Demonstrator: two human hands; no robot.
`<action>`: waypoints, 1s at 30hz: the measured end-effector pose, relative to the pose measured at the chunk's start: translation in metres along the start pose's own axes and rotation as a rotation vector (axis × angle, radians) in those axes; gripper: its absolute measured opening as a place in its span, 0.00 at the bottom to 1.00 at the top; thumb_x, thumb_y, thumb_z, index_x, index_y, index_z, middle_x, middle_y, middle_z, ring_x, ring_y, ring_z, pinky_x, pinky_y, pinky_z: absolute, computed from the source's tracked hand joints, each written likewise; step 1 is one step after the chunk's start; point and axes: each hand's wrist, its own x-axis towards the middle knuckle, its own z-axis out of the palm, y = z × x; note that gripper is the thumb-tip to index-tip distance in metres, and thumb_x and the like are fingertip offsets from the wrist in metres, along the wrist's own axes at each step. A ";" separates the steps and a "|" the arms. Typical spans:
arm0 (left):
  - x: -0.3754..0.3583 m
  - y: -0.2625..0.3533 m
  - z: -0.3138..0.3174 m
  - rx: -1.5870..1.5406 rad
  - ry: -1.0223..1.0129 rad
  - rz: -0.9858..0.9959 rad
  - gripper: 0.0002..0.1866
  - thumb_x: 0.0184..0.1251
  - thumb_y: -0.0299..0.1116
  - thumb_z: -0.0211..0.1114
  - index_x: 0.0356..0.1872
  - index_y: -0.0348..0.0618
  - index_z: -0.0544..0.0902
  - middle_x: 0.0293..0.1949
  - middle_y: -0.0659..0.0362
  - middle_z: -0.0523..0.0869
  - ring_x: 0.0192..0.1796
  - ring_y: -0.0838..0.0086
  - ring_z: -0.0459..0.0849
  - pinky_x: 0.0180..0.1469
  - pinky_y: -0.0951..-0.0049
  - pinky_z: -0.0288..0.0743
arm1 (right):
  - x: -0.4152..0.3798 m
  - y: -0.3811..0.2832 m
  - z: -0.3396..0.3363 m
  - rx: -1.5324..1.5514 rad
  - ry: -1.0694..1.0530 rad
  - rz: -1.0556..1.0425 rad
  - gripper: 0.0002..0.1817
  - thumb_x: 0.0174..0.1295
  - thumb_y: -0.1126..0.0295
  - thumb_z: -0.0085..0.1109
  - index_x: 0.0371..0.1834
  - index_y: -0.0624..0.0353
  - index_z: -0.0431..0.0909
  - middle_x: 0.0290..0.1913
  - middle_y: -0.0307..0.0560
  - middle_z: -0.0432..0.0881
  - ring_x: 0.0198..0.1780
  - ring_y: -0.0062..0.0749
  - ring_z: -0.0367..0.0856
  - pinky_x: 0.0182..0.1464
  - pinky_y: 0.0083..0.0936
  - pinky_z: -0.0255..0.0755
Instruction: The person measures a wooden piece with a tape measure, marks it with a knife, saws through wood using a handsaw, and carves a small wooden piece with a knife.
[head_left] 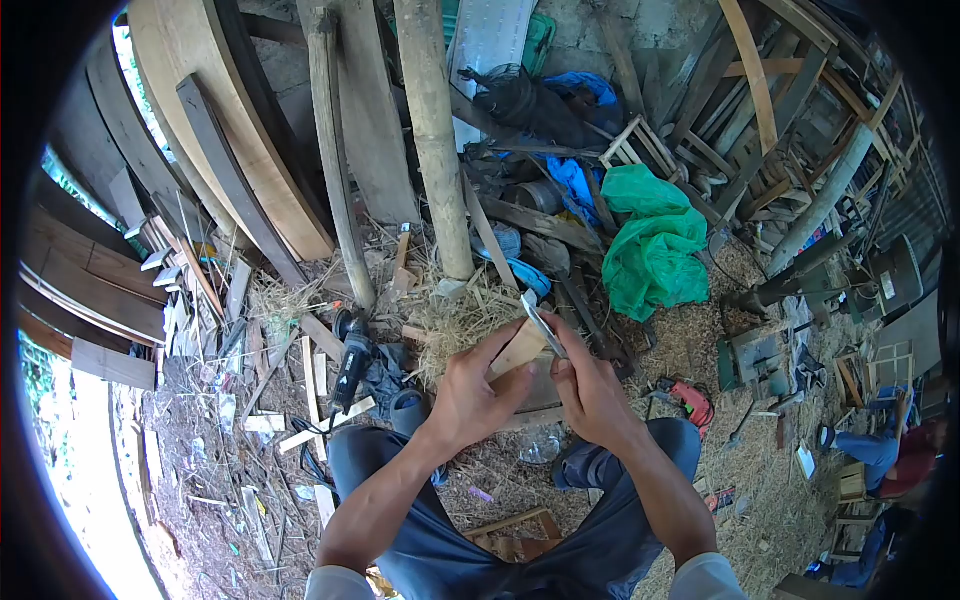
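Note:
My left hand (474, 392) is closed around a short piece of pale wood (518, 353) in front of my knees. In my right hand (598, 392) is a slim, silvery metal tool (541, 322), its curved end pointing away from me and lying along the wood. The fingers of both hands come close together here, and my right thumb presses near the tool's lower end. Part of the wood and the tool's grip are hidden by my fingers. Beneath them, between my feet, a wooden block (541, 388) shows in part.
An angle grinder (352, 368) lies left of my knees among wood strips (311, 380). At the right rests a red power tool (690, 402). Bamboo and wooden poles (436, 140) stand ahead, with a green plastic sheet (655, 245) beside them. Another person (872, 447) sits at far right.

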 end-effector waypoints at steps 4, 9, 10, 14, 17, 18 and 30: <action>0.000 0.001 -0.001 0.010 -0.011 -0.021 0.23 0.61 0.28 0.67 0.58 0.35 0.76 0.40 0.49 0.87 0.43 0.68 0.88 0.45 0.68 0.80 | 0.000 0.003 0.003 -0.020 0.018 -0.019 0.34 0.65 0.79 0.48 0.76 0.55 0.54 0.23 0.59 0.78 0.24 0.54 0.80 0.30 0.41 0.71; 0.001 0.002 -0.001 -0.006 -0.021 -0.043 0.23 0.62 0.28 0.67 0.58 0.36 0.76 0.40 0.50 0.87 0.42 0.69 0.88 0.45 0.69 0.80 | -0.001 0.005 0.001 -0.022 0.008 -0.028 0.35 0.65 0.79 0.48 0.77 0.54 0.53 0.23 0.60 0.78 0.24 0.55 0.80 0.30 0.42 0.71; 0.000 0.001 -0.001 -0.009 -0.022 -0.044 0.23 0.62 0.28 0.67 0.58 0.36 0.76 0.40 0.50 0.87 0.42 0.70 0.88 0.45 0.69 0.80 | -0.001 0.005 0.001 -0.019 -0.002 -0.013 0.35 0.65 0.79 0.48 0.77 0.54 0.53 0.23 0.60 0.78 0.24 0.56 0.80 0.30 0.42 0.71; 0.000 0.000 0.000 -0.001 -0.010 -0.020 0.22 0.62 0.28 0.67 0.58 0.36 0.76 0.40 0.50 0.87 0.42 0.70 0.88 0.44 0.69 0.80 | 0.000 -0.001 -0.003 -0.025 -0.035 0.029 0.35 0.65 0.79 0.48 0.77 0.54 0.53 0.23 0.60 0.78 0.25 0.56 0.80 0.30 0.43 0.71; 0.001 0.001 0.000 -0.011 -0.013 -0.017 0.22 0.62 0.28 0.67 0.58 0.36 0.76 0.40 0.49 0.87 0.42 0.70 0.88 0.45 0.69 0.80 | 0.000 -0.001 -0.003 -0.028 -0.029 0.021 0.35 0.65 0.78 0.48 0.77 0.54 0.53 0.23 0.60 0.78 0.26 0.56 0.80 0.31 0.43 0.71; 0.000 0.001 -0.001 -0.005 -0.014 -0.026 0.22 0.62 0.28 0.67 0.58 0.36 0.76 0.39 0.49 0.87 0.42 0.70 0.88 0.45 0.69 0.80 | -0.001 -0.001 -0.003 -0.029 -0.037 0.038 0.35 0.65 0.79 0.48 0.77 0.54 0.53 0.24 0.60 0.78 0.26 0.56 0.81 0.31 0.44 0.71; 0.002 -0.002 -0.002 -0.016 -0.059 -0.076 0.21 0.63 0.27 0.66 0.57 0.34 0.76 0.37 0.51 0.87 0.39 0.73 0.86 0.43 0.70 0.80 | 0.001 0.002 0.000 -0.086 -0.038 0.004 0.37 0.61 0.81 0.48 0.77 0.57 0.52 0.28 0.58 0.81 0.30 0.55 0.82 0.33 0.44 0.74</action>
